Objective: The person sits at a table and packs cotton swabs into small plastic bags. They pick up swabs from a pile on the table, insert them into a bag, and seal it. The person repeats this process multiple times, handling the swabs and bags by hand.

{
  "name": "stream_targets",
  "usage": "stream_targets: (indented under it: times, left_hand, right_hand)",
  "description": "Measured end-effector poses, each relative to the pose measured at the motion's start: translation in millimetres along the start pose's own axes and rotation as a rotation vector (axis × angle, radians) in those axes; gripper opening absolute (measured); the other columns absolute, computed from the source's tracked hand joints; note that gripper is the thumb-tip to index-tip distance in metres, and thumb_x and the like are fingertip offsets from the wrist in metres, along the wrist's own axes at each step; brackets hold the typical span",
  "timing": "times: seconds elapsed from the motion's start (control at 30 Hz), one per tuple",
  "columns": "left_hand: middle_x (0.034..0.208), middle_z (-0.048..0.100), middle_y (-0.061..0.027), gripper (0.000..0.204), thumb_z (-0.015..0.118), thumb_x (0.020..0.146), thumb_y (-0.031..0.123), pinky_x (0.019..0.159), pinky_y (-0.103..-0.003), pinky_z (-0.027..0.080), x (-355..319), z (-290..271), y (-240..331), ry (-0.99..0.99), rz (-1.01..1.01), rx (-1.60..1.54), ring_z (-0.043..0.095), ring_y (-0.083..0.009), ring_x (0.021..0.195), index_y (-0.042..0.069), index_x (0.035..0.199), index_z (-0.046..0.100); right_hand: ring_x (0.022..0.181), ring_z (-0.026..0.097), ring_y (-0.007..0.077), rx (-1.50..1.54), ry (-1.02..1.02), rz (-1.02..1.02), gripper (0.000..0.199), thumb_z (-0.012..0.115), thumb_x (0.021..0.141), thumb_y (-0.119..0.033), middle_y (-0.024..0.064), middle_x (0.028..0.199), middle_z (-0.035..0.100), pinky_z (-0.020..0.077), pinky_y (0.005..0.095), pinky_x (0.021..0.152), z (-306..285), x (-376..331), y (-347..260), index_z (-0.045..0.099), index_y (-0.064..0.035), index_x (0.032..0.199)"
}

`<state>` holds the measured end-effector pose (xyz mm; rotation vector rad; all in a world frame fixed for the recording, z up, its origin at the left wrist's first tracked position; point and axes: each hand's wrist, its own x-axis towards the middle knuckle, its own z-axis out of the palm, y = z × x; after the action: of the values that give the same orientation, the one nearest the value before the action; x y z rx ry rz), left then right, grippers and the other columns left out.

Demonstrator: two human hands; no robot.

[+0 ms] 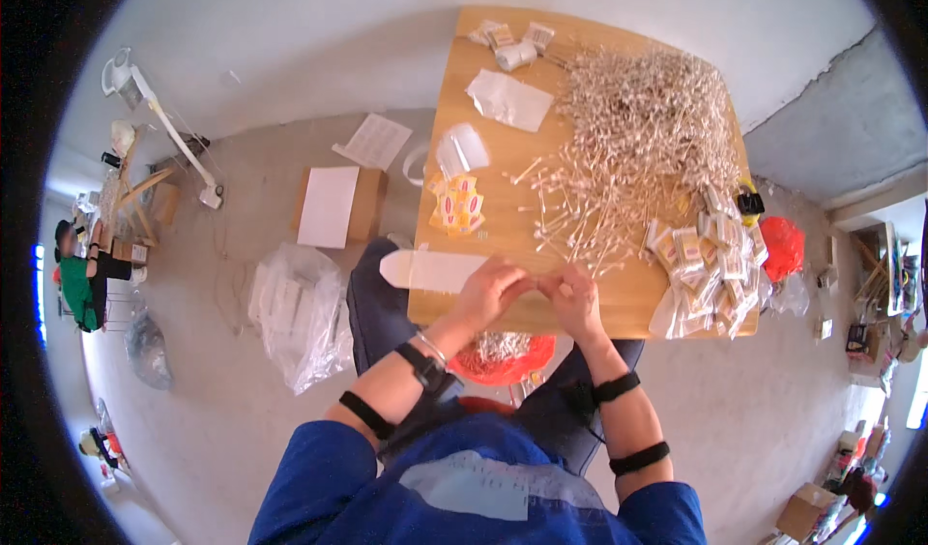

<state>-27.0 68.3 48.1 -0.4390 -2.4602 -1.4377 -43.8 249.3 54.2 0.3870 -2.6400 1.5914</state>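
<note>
While a pale concrete floor point(290, 81) spreads round it, one wooden counter point(503, 158) carries everything, largest first: a single huge heap of cotton swabs point(643, 129) filling its far right part, too many to count, with loose ones trailing toward the near edge. Along the right edge lies one pile of small filled packets point(706, 265), again beyond counting. One white paper sleeve point(430, 270) overhangs the near left corner, a small stack of yellow packets point(458, 205) sits by the left edge, and a roll of tape point(515, 56) rests at the far edge. At the near edge, the left hand point(491, 292) and right hand point(572, 298) meet, fingers pinched narrowly on a few swabs point(541, 282) between them.
</note>
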Motion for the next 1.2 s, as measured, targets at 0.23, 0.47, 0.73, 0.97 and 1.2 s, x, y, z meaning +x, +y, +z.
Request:
stream_targets:
  times: [0.23, 0.47, 0.73, 0.97, 1.2]
  left_hand:
    - [0.081, 0.066, -0.0117, 0.012, 0.073, 0.085, 0.016, 0.073, -0.04, 0.05, 18, -6, -2, -0.12, -0.045, 0.008, 0.063, -0.0318, 0.083, 0.006, 0.089, 0.069]
    - [0.089, 0.07, -0.011, 0.02, 0.073, 0.087, 0.021, 0.078, -0.034, 0.051, 5, -2, -18, -0.22, -0.294, -0.283, 0.066, -0.0226, 0.085, 0.003, 0.095, 0.07]
    - [0.085, 0.063, 0.0018, 0.024, 0.071, 0.091, 0.024, 0.072, -0.024, 0.046, -2, 12, -28, -0.212, -0.441, -0.609, 0.052, -0.0048, 0.08, 0.002, 0.1, 0.068]
    - [0.08, 0.058, 0.0044, 0.026, 0.068, 0.093, 0.028, 0.065, -0.023, 0.041, -2, 16, -26, -0.209, -0.463, -0.587, 0.046, -0.0039, 0.073, 0.003, 0.096, 0.066]
    - [0.082, 0.063, 0.0026, 0.024, 0.07, 0.091, 0.025, 0.065, -0.023, 0.043, 1, 16, -21, -0.208, -0.48, -0.651, 0.05, -0.0034, 0.073, 0.003, 0.097, 0.066]
  right_hand:
    - [0.079, 0.064, 0.0239, 0.115, -0.119, 0.008, 0.007, 0.076, 0.076, -0.003, 0.0086, 0.083, 0.066, 0.0505, 0.0347, 0.074, -10, 15, 15, 0.07, -0.0046, 0.081]
    - [0.086, 0.062, 0.0214, 0.126, -0.186, -0.073, 0.01, 0.076, 0.077, -0.003, 0.007, 0.088, 0.066, 0.0484, 0.0329, 0.079, -12, 9, 14, 0.07, -0.0049, 0.085]
    - [0.089, 0.06, 0.0183, 0.273, -0.192, 0.174, 0.012, 0.073, 0.082, -0.012, 0.0064, 0.087, 0.068, 0.0462, 0.0314, 0.082, -8, 4, 17, 0.071, -0.0034, 0.091]
    - [0.085, 0.06, 0.0153, 0.29, -0.163, 0.23, 0.016, 0.072, 0.084, -0.018, 0.0077, 0.086, 0.066, 0.0474, 0.0308, 0.078, -4, 1, 23, 0.07, -0.0036, 0.092]
    - [0.086, 0.061, 0.0165, 0.194, -0.075, 0.119, 0.01, 0.07, 0.084, -0.011, 0.0072, 0.088, 0.065, 0.0483, 0.0305, 0.077, 2, 0, 20, 0.068, -0.0041, 0.09]
